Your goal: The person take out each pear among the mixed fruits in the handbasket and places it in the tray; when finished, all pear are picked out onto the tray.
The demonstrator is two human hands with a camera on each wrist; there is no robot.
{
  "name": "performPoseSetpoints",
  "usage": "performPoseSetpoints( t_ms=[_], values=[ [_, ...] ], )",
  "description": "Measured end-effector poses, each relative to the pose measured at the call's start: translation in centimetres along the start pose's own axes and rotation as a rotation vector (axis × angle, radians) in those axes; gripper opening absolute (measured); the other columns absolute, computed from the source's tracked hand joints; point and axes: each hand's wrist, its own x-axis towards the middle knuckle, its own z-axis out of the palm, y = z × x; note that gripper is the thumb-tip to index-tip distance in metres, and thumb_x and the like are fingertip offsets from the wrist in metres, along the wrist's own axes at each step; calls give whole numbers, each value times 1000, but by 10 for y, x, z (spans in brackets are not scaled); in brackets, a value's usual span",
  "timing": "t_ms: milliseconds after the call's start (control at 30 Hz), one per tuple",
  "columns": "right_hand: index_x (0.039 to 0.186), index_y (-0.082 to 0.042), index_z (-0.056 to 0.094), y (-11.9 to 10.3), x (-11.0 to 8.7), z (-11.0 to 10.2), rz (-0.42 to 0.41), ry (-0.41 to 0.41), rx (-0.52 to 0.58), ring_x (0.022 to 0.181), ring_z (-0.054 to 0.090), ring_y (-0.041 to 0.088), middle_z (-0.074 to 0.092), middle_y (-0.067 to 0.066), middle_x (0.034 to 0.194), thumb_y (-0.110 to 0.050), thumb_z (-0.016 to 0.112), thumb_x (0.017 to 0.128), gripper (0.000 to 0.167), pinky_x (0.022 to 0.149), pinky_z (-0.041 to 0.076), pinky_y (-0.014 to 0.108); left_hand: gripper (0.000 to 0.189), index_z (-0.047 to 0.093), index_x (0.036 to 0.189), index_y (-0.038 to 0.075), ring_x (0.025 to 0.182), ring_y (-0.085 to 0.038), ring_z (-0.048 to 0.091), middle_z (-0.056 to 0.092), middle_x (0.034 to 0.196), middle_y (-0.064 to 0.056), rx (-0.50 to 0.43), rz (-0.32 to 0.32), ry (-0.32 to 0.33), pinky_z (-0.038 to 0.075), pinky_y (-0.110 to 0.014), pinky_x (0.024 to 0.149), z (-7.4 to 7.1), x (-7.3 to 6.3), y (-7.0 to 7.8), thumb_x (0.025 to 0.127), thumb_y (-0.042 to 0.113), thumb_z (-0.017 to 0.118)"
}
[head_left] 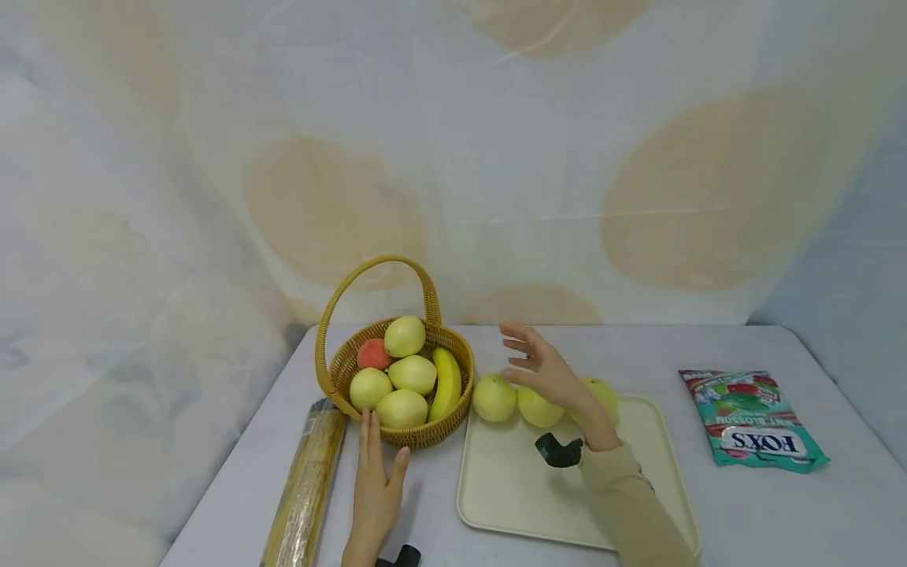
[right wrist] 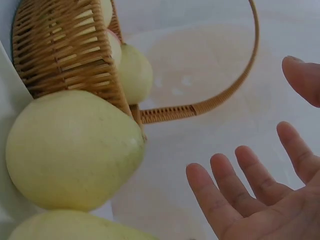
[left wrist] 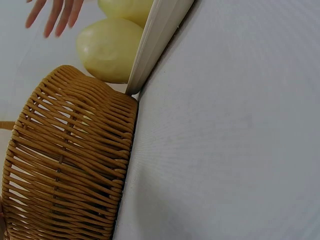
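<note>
A white-covered table [head_left: 765, 520] seen from above holds a woven basket [head_left: 434, 433] near its far left corner, the arched handle [head_left: 326, 331] upright. Inside the basket lie four pale green fruits [head_left: 402, 409], a red fruit [head_left: 373, 354] and, along the right side, a banana [head_left: 446, 386]. The person's left hand [head_left: 377, 492] reaches in from the near edge, fingers straight and close together, thumb apart, fingertips at the basket's near rim; it grasps nothing. The right hand [head_left: 542, 368] is raised with fingers spread and gently bent, empty, above three more pale green apples [head_left: 494, 398] along the far edge of a cream tray [head_left: 524, 488]. The tray's far left corner sits just beside the basket. A long wrapped bundle [head_left: 305, 488] runs by the table's left edge; a green Fox's bag [head_left: 754, 425] lies toward the right edge.
</note>
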Motion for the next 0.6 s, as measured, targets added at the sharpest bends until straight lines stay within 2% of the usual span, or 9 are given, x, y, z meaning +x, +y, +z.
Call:
performPoseSetpoints(
  t_ms=[67,167,367,600],
  values=[
    [150,-8,31,1,5,9,3,-58,12,141,31,43,28,17,156,-7,65,92,68,111,36,54,73,16,155,2,147,-43,15,8,163,-17,-1,-3,-3,23,-63,113,0,0,0,98,22,56],
    [150,-8,31,-1,10,21,16,-101,24,141,31,43,29,18,156,-8,65,92,68,111,36,55,73,16,155,3,147,-42,15,9,163,-16,3,1,0,23,-62,113,0,0,1,98,22,57],
    [148,-2,33,1,25,41,28,-117,44,138,34,48,31,25,153,-8,66,91,66,108,37,58,73,15,155,3,147,-43,15,8,163,-17,2,4,-1,23,-63,113,0,-1,2,98,22,57],
    [148,-7,35,7,46,56,21,-154,49,138,35,44,34,21,153,-6,64,92,63,109,39,55,73,16,155,3,147,-44,17,9,163,-17,10,8,6,25,-63,111,0,-1,0,98,22,57]
  ],
)
